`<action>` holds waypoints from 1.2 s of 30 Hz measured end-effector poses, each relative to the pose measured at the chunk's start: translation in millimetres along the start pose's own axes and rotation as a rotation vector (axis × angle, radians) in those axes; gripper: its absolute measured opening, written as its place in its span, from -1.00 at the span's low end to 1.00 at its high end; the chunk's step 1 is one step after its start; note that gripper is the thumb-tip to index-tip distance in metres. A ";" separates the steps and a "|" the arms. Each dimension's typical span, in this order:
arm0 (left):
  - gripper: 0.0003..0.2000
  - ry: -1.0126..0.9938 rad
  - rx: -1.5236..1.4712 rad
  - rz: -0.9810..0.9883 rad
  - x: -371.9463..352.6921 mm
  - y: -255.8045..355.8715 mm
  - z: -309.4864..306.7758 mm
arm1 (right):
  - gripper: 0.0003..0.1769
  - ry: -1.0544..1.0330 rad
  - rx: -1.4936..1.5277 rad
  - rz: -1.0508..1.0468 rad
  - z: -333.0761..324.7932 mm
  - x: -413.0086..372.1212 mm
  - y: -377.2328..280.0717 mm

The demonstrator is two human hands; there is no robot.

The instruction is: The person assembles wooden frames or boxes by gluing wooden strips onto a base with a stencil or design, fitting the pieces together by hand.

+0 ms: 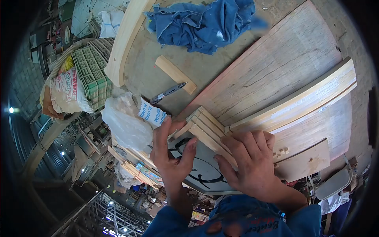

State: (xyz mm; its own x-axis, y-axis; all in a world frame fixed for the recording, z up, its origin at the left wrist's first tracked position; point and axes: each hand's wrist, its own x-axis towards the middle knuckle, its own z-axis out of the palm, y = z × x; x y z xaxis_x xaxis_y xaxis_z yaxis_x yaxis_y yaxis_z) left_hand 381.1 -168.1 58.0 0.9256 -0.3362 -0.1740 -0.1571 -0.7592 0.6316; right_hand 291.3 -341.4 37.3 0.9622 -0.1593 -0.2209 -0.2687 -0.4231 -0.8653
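Observation:
A stack of narrow wooden strips (209, 132) lies at the table's near edge, in the middle of the head view. My right hand (252, 162) bends its fingers over the strips' right part, with the thumb on their near side. At the strips' left end is my left hand (171, 158), thumb and fingers apart; one fingertip seems to touch the end. Under the hands a grey panel with black curved lines (205, 170) is partly hidden. Just beyond the left hand lie a pen (169, 93) and a short flat wooden piece (175, 74).
A large wooden board (276, 71) carries a curved wooden rail (300, 98). Small wooden blocks (281, 151) sit near a thin panel (304, 162). A blue cloth (203, 25) lies at the back, a clear plastic bag (126, 120) at left. Green crates (92, 73) stand beyond.

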 end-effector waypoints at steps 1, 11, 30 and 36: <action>-0.35 -0.031 0.015 0.062 0.4 -1.2 -0.9 | -0.60 -0.001 0.002 0.003 -1.2 -0.1 -0.4; -0.31 -0.057 0.099 0.103 0.4 -7.5 5.0 | -0.91 0.258 0.641 0.226 -34.4 -89.9 21.3; -0.34 0.022 0.071 0.117 -0.2 -10.0 10.7 | -0.64 -0.236 0.574 0.952 -32.4 -209.0 13.8; -0.35 0.019 0.078 0.086 -2.2 -8.8 10.4 | -0.67 -0.094 0.899 1.183 -24.0 -214.3 16.5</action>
State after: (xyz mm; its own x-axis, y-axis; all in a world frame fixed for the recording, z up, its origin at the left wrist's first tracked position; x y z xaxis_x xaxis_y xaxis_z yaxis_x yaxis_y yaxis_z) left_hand 376.9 -166.5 44.9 0.9138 -0.3919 -0.1071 -0.2617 -0.7694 0.5826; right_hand 79.6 -335.7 81.1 0.2199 0.0620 -0.9736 -0.7941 0.5911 -0.1417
